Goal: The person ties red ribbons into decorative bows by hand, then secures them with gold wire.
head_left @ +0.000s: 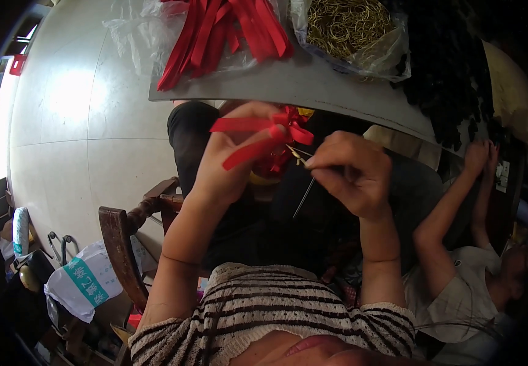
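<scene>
Just below the table edge, my left hand (221,155) holds a red ribbon bow (297,127). Two ribbon tails (244,154) stretch across its palm toward the left. My right hand (355,174) is closed in a pinch beside the bow, gripping a thin metal rod (302,198) whose lower end slants down over my lap. A short bit of gold cord (297,156) shows between the pinch and the bow; whether it is fastened to either cannot be told. Below the bow, more red material (267,165) shows in part, mostly hidden by my left hand.
On the grey table (239,85) lie long red ribbons (206,36) on clear plastic, a plastic bag of gold cords (349,27) and a black heap (441,67). A co-worker's arms (444,216) reach in at right. A wooden chair (114,238) and a white package (84,280) are at left.
</scene>
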`<state>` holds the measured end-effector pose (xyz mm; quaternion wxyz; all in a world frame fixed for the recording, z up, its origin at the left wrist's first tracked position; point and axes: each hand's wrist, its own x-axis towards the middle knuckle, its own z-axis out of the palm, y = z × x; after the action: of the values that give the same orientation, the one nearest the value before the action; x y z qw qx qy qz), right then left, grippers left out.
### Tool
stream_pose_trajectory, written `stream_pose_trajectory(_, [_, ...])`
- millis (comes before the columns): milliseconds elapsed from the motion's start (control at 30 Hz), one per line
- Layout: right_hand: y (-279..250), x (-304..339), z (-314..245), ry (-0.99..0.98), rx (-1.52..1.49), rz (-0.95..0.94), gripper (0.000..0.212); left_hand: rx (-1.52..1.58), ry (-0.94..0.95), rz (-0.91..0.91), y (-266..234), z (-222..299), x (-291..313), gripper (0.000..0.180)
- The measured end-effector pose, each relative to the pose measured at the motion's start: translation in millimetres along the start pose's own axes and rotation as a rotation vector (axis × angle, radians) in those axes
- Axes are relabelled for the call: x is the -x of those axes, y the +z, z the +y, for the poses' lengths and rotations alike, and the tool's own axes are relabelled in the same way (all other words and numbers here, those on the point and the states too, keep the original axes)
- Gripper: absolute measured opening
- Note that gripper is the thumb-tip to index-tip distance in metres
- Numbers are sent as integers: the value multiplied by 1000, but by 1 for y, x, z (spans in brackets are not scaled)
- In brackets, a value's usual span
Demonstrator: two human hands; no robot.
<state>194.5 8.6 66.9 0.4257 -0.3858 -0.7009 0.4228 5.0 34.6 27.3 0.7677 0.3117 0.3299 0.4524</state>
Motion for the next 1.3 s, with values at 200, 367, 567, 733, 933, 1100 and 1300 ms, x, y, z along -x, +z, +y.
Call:
stream_pose_trajectory(200, [1,-8,-7,85,105,186,4,87,-152,-110,-1,-1,4,19])
stream_pose_trajectory(367, [-1,-10,-6,242,-223,73,5,-199,-106,-411,0,0,6,11])
stream_pose_trajectory(567, [12,-7,-4,93,97,258,13,102,-159,-133,2,6,9,14])
stream_pose_trajectory(733, [14,4,-15,195,94,252,11,-265,0,-27,11,11,13,14])
stream_pose_trajectory(933, [6,5,-18,399,-335,138,11,-488,196,-140,8,13,14,14])
stream_pose_trajectory(1100, [-2,1,-25,463,-202,-80,12,-302,77,-416,-1,14,14,14])
stream_pose_trajectory(1300, [12,6,-8,106,25,124,11,-462,451,-165,14,5,8,18])
